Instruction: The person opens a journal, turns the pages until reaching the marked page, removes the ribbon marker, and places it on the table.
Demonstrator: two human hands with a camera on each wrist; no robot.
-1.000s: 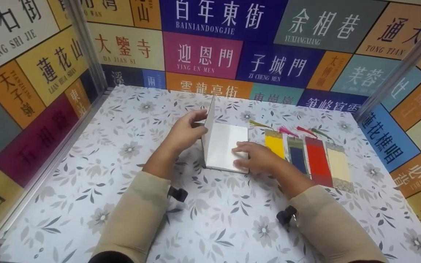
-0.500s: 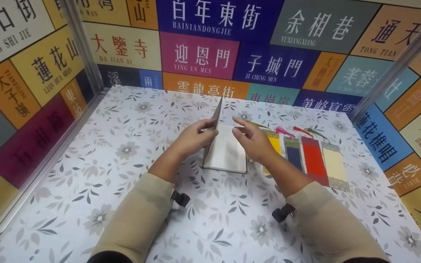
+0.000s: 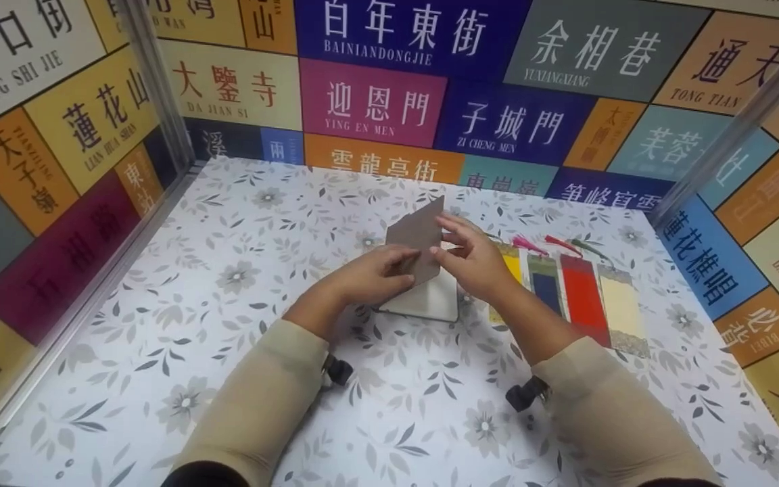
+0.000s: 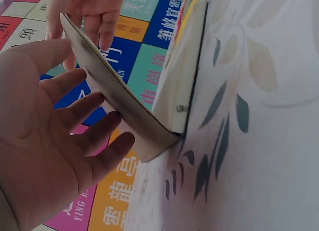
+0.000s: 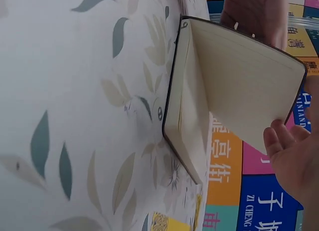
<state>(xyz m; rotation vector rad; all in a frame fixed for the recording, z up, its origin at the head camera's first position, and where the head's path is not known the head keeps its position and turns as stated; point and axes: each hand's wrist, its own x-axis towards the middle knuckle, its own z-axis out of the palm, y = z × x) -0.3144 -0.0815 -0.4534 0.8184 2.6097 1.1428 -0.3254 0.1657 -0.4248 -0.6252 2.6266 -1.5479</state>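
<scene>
A small notebook (image 3: 427, 302) with cream pages and a dark rim lies in the middle of the table in the head view. Its cover (image 3: 416, 233) stands raised and leans to the right over the pages. My left hand (image 3: 376, 274) touches the cover's outer side with spread, fairly straight fingers (image 4: 107, 146). At the cover's free edge, my right hand (image 3: 474, 260) has its thumb on one side and bent fingers (image 5: 279, 133) on the inner side. The right wrist view shows the cover's pale inside (image 5: 244, 76); part of the pages is hidden from the head view.
Right of the notebook lie flat tasselled bookmarks: yellow (image 3: 511, 264), blue (image 3: 546, 291), red (image 3: 584, 297) and cream (image 3: 623, 304). A floral cloth (image 3: 396, 419) covers the table. Panels printed with characters (image 3: 369, 101) enclose the back and sides.
The cover has swung from the left toward the right, with my left hand following it. My right hand has left the open page and come to the cover's free edge.
</scene>
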